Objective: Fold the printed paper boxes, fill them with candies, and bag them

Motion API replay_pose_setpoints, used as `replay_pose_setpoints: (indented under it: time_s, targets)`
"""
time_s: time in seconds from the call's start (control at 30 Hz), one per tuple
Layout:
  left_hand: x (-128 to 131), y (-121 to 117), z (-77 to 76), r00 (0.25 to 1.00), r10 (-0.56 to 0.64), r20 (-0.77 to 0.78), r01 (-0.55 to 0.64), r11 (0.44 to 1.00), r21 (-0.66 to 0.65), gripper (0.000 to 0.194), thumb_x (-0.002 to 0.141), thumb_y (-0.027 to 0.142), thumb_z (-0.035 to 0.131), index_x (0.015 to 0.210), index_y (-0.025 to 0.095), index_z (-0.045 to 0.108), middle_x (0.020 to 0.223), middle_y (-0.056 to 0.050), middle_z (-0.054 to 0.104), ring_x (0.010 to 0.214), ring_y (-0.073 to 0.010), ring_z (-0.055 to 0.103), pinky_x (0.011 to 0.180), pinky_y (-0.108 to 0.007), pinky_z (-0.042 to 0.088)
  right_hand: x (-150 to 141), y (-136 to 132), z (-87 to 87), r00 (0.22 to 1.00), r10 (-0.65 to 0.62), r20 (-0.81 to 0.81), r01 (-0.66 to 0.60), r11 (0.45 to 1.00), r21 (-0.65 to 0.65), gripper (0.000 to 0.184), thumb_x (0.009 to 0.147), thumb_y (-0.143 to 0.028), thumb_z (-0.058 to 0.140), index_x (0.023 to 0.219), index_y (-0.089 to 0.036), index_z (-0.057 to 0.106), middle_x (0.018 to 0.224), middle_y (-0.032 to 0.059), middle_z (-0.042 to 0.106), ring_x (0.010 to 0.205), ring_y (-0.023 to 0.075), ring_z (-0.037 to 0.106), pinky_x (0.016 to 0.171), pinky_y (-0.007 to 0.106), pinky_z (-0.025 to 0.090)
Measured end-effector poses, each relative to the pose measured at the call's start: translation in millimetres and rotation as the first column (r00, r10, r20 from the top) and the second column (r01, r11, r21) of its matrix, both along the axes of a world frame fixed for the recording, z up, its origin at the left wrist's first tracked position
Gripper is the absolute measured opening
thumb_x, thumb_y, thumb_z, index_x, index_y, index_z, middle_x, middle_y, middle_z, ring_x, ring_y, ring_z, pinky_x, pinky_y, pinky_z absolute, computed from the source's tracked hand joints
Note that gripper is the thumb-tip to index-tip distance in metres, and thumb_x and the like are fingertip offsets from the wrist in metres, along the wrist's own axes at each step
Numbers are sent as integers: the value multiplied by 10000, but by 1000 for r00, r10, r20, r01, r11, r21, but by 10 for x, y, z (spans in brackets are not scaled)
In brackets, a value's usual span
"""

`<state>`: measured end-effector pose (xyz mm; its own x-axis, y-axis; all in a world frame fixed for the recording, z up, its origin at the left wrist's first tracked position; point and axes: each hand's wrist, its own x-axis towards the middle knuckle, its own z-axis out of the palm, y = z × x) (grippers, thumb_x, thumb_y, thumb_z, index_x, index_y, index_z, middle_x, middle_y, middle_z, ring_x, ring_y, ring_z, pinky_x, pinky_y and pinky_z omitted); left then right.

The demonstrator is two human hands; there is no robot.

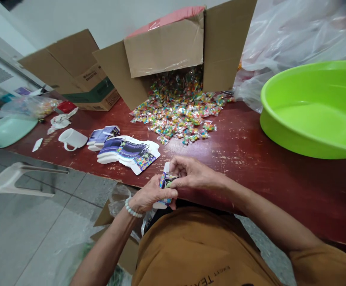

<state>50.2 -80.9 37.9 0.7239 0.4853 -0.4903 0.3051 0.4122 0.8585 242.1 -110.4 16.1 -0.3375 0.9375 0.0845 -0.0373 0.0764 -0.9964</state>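
Observation:
Both my hands hold one small printed paper box over the near edge of the dark red table. My left hand, with a bead bracelet on the wrist, grips the box from below. My right hand pinches its top with closed fingers. Just beyond lies a stack of flat printed box blanks, and another small pile sits to its left. A heap of small colourful candy packets spills from a tipped cardboard box.
A large green basin stands at the right, with a clear plastic bag behind it. A white mug, a mint basin, a bag of candies and a second cardboard box are at the left. A white stool stands on the floor.

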Motion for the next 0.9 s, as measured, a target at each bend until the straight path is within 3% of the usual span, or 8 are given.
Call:
replay_pose_setpoints:
  time_s: [0.1,0.17,0.27,0.37,0.43,0.6,0.73,0.9]
  targets:
    - [10,-50,-48,970,239,32,-238,971,-20,386,662,385,844,853,121,636,683,-47,691,535,-177,669,532,-268,516,-113,-43,-88,968,-249,41,250,968,-10,286,743,-236,730,992,-185,598,716,-38,606,600,98,534,560,213,424]
    - [19,-71,-94,940,337,56,-336,941,-26,402,680,387,836,903,122,630,721,-48,699,567,-172,672,568,-283,542,-192,-59,-134,961,-275,38,277,960,-49,167,802,-287,671,914,-171,628,680,-25,604,589,107,541,562,225,428]
    - [27,-85,-156,909,409,87,-417,899,131,380,731,356,809,977,124,635,862,-51,714,731,-149,678,697,-254,550,-250,-45,-146,932,-362,25,362,932,-11,202,845,-330,591,729,-166,611,684,-2,618,621,120,559,602,243,444]
    - [29,-117,-184,845,511,158,-534,789,302,463,738,338,803,1107,169,581,1023,-47,708,880,-150,676,781,-243,545,-235,-16,-98,884,-450,126,445,893,63,185,835,-326,586,734,-175,619,689,-7,632,633,124,560,629,247,444]
    - [40,-164,-191,772,592,232,-634,686,356,551,722,329,812,1165,209,507,971,-19,708,810,-138,683,720,-238,555,-237,-9,-72,874,-463,147,458,886,69,153,837,-325,586,800,-182,625,705,-7,651,646,131,582,643,252,456]
    - [82,-272,-222,701,630,336,-705,539,461,592,764,300,774,1271,245,474,962,-19,710,817,-143,694,743,-252,569,-396,-51,-131,854,-494,-160,486,869,-89,342,829,-355,642,1125,-216,542,795,-8,697,710,153,656,666,268,514]
    - [36,-241,-242,741,599,304,-665,588,461,444,796,317,746,1201,217,595,1046,-49,715,891,-151,684,765,-234,555,-463,-76,-213,828,-500,-255,501,863,-66,246,846,-376,639,1026,-209,633,917,26,705,798,160,655,739,282,521]
    - [-36,-187,-196,807,555,200,-584,705,402,331,794,362,744,1065,187,672,873,-14,707,673,-102,610,574,-181,503,-269,13,-233,884,-458,-97,457,889,-26,215,804,-382,676,736,-179,654,723,-2,636,697,137,571,692,268,459]
